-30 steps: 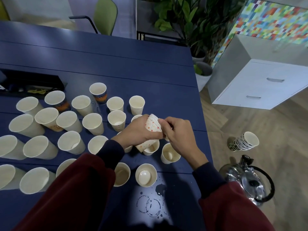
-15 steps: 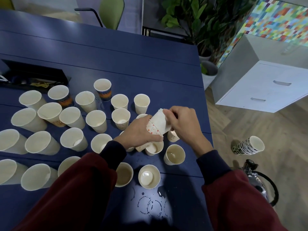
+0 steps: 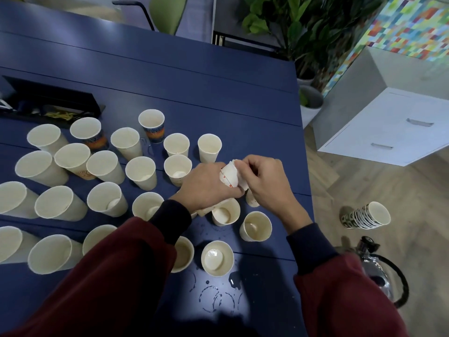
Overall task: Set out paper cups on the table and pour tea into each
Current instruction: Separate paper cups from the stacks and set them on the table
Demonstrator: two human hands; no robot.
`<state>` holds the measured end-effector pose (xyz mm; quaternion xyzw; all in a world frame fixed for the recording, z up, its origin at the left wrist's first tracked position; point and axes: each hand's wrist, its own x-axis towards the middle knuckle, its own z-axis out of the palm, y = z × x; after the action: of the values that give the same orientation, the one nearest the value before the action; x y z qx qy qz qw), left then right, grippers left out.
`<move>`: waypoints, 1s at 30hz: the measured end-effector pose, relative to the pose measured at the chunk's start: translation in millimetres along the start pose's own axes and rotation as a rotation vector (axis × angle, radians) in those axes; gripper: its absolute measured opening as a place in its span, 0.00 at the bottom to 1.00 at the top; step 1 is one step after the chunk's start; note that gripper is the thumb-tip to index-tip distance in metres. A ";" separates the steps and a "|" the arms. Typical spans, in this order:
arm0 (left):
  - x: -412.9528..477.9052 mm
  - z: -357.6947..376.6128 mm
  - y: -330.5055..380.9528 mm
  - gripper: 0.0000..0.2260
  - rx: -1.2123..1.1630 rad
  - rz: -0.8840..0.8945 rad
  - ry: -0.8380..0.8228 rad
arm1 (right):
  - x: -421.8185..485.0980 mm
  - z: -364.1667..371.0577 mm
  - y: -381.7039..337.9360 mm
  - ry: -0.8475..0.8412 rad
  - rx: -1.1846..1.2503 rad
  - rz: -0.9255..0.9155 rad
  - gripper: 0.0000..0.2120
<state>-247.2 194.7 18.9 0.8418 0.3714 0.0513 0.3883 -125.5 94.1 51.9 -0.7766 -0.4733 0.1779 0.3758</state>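
Paper cups (image 3: 141, 171) already crowd the near-left part of the blue worktop (image 3: 194, 76). More than twenty stand upright and close together, and a few of the nearest, such as the cup (image 3: 255, 226) by our right wrist, seem to hold a little pale tea. We judge that we are in the setting-out step. Our left hand (image 3: 206, 186) has its fingers curled round a short nested stack of dotted cups (image 3: 228, 176), held tilted just above the standing cups at the right edge of the group. Our right hand (image 3: 267, 183) pinches the rim of the top cup between thumb and fingertips, apparently to peel it free. Next, we think, the top cup must be worked loose without crushing its thin wall. It can then be stood in a gap on the worktop, away from the wet rings (image 3: 216, 300) near the front edge. Pouring would follow; the steel kettle (image 3: 379, 273) sits on the floor to our right, near a spare stack of cups (image 3: 364, 216) lying on its side.
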 end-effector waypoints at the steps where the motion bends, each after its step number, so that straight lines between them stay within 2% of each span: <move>1: -0.6 -0.2 1.0 0.18 0.011 0.005 0.009 | -1.1 -1.2 0.8 0.026 -0.007 -0.002 0.19; 6: -7.2 -4.9 7.8 0.25 0.020 0.029 0.009 | -2.1 -19.2 1.2 0.159 -0.044 -0.005 0.20; 11: -3.6 -13.3 8.2 0.31 -0.123 -0.012 0.028 | -3.2 -55.9 10.5 0.428 0.024 0.106 0.19; 17: 28.6 -22.2 35.6 0.35 -0.081 0.140 0.179 | -17.0 -74.9 35.2 0.605 0.086 0.223 0.18; 22: 73.8 -9.1 48.3 0.33 0.128 0.185 0.151 | -29.9 -70.2 55.0 0.724 0.120 0.324 0.16; 26: 100.8 16.2 38.1 0.28 0.355 0.197 0.054 | -40.4 -60.3 70.2 0.679 0.136 0.444 0.18; 30: 119.6 36.5 22.5 0.26 0.533 0.233 0.031 | -43.7 -50.0 80.3 0.678 0.155 0.426 0.16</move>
<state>-134.3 242.3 -15.0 0.9503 0.2784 0.0091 0.1391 -67.0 13.7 20.8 -0.8413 -0.1362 0.0208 0.5227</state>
